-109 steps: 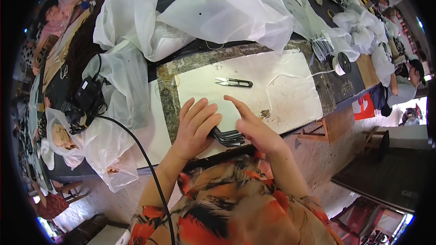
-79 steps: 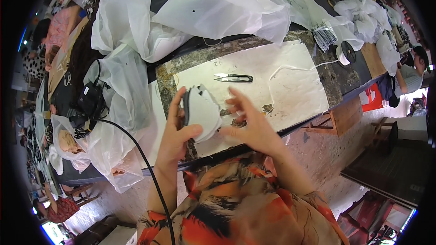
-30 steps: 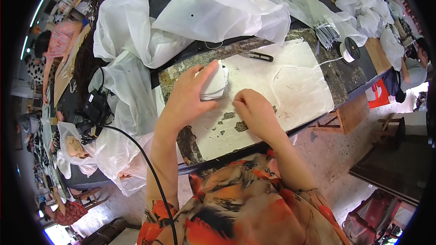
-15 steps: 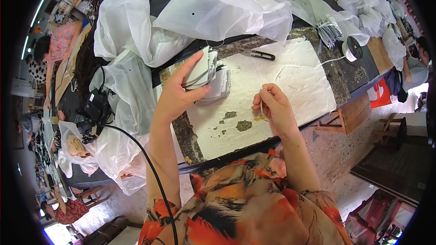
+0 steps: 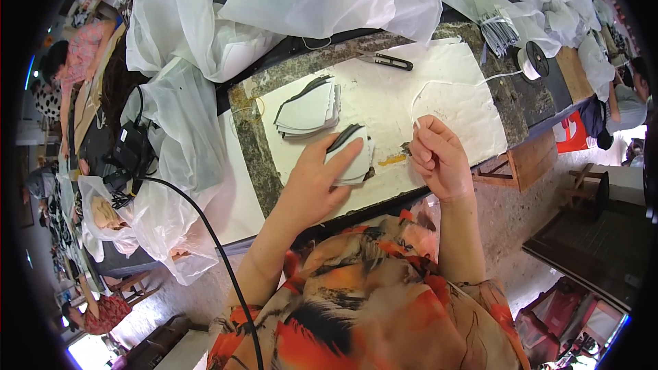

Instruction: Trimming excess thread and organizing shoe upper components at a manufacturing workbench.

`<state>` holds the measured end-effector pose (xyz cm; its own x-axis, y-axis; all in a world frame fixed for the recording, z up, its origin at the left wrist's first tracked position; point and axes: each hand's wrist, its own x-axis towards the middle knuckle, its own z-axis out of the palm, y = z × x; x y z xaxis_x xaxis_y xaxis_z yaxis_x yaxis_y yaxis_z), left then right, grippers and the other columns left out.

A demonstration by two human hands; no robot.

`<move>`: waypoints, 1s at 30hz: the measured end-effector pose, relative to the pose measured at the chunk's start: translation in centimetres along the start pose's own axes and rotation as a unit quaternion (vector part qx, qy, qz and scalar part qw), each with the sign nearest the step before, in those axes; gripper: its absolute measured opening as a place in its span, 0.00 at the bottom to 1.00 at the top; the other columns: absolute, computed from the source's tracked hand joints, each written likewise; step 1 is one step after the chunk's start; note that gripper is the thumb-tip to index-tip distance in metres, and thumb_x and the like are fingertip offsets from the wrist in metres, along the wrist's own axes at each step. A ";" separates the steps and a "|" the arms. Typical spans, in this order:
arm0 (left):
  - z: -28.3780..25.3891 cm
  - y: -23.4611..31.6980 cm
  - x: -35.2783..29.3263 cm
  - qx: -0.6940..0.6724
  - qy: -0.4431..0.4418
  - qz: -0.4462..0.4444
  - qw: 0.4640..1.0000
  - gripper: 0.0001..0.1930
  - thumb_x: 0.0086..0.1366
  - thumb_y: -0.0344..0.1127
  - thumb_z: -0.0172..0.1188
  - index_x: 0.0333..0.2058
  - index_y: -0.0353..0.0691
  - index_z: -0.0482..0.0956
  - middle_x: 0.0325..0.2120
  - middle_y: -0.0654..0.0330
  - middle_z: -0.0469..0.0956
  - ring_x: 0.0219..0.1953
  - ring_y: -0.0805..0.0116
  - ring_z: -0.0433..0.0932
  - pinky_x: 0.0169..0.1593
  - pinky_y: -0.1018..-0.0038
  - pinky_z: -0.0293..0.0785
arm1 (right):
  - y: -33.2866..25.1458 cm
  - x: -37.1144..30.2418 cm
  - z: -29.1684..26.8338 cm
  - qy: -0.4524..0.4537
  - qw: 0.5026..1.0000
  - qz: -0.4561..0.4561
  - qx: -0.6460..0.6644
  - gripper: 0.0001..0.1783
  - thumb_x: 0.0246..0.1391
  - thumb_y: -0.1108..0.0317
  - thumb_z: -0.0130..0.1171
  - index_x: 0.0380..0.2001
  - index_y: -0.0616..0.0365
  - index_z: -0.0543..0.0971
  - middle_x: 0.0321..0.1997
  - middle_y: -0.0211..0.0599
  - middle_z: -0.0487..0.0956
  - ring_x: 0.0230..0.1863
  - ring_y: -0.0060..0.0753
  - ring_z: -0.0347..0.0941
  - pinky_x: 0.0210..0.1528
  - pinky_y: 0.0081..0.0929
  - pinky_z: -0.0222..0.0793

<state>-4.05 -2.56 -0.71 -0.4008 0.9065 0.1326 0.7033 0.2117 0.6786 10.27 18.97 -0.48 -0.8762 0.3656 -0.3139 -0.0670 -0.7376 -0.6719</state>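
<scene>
My left hand point(image 5: 317, 181) is closed round a small stack of pale grey pieces point(image 5: 353, 163) with dark edges, close to the board's near edge. Just beyond it lies a second stack of the same shaped pieces point(image 5: 306, 111). The fingers of my right hand point(image 5: 439, 154) pinch the end of a thin white cord point(image 5: 449, 83). That cord runs away to a white spool with a black flange point(image 5: 531, 62) at the right. Under both hands is a worn white sheet point(image 5: 391, 103) on a rough board. Black-handled thread snips point(image 5: 387, 61) rest near its far edge.
White plastic bags point(image 5: 329, 0) cover the far side and left of the table. A black adapter point(image 5: 127, 147) with a cable point(image 5: 199, 216) lies at the left. A bundle of grey strips point(image 5: 500, 33) is at the far right, with a wooden stool point(image 5: 524, 164) beyond the table's edge.
My left hand has moved nearer and to the right with one stack, leaving the other stack behind on the sheet. My right hand, still pinching the cord, has shifted slightly right.
</scene>
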 end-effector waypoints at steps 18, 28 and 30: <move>-1.3 -0.6 -2.1 -0.043 -0.030 -0.026 0.998 0.40 0.53 0.37 0.73 0.66 0.44 0.69 0.61 0.49 0.72 0.61 0.48 0.72 0.64 0.62 0.69 | 1.3 -1.4 2.3 -0.032 0.981 0.071 -0.176 0.05 0.65 0.68 0.61 0.39 0.57 0.77 0.25 0.17 0.69 0.23 0.08 0.58 0.25 0.12 0.50; -3.2 2.0 -2.0 -0.221 0.024 -0.092 0.971 0.28 0.58 0.38 0.73 0.57 0.39 0.78 0.56 0.52 0.72 0.60 0.57 0.70 0.64 0.65 0.64 | 0.8 -2.0 4.2 -0.113 0.942 0.106 -0.297 0.05 0.63 0.70 0.63 0.38 0.59 0.78 0.27 0.17 0.71 0.27 0.07 0.61 0.29 0.12 0.55; -3.0 2.5 -1.9 -0.256 0.021 -0.106 0.960 0.24 0.58 0.37 0.73 0.53 0.39 0.81 0.53 0.54 0.73 0.58 0.59 0.71 0.62 0.67 0.64 | 0.8 -2.2 4.6 -0.129 0.930 0.107 -0.327 0.05 0.63 0.70 0.63 0.39 0.59 0.78 0.26 0.17 0.70 0.28 0.08 0.61 0.29 0.12 0.56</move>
<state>-3.26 -4.89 2.91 -0.5334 0.8454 -0.0269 0.2256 0.1729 0.9588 9.95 14.97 2.79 -0.9270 0.0400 -0.3730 0.3531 -0.2430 -0.9035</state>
